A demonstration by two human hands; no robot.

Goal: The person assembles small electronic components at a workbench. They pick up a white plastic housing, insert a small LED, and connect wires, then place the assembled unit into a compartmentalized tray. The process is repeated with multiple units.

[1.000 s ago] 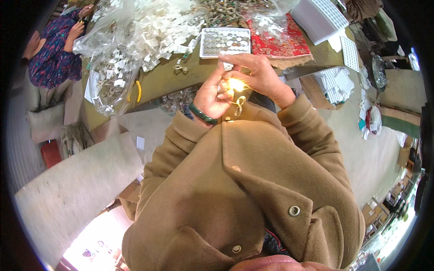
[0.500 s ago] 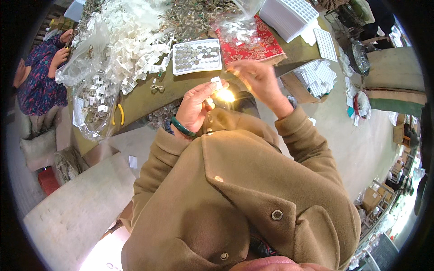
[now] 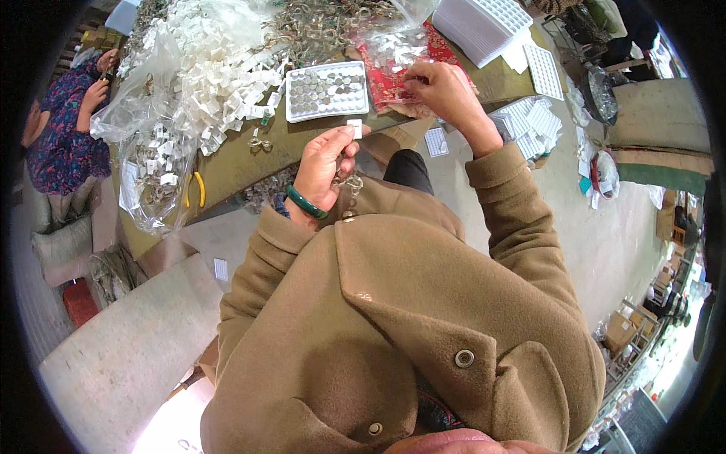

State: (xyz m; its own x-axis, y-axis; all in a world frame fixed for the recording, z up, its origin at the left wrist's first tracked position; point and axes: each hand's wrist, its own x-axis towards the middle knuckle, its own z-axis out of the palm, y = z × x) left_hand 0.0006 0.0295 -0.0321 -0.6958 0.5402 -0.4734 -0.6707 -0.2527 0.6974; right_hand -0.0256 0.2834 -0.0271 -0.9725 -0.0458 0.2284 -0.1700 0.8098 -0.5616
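My left hand [image 3: 321, 170], a green bangle at its wrist, is closed on a small white tag [image 3: 355, 129]. Metal rings [image 3: 351, 182] hang below its fingers. Just beyond the tag is a white tray [image 3: 328, 115] with rows of small round silvery pieces. Out to the right, my right hand [image 3: 445, 92] is bent over the edge of a red patterned cloth [image 3: 435, 47]. Its thumb and fingers come together there; what they pinch, if anything, is hidden. A clear plastic bag [image 3: 397, 49] with small white pieces lies on the cloth.
A heap of white tags [image 3: 219, 76] and clear bags covers the table's left, with metal parts [image 3: 318, 30] behind. Yellow-handled pliers [image 3: 199, 189] lie near the edge. Stacked white trays [image 3: 484, 34] stand far right; more trays [image 3: 529, 125] sit below. A person [image 3: 68, 129] works at left.
My right hand has moved away from my left hand, rightward and up to the red cloth. The bright glow beside the tag has gone. My left hand has stayed almost in place.
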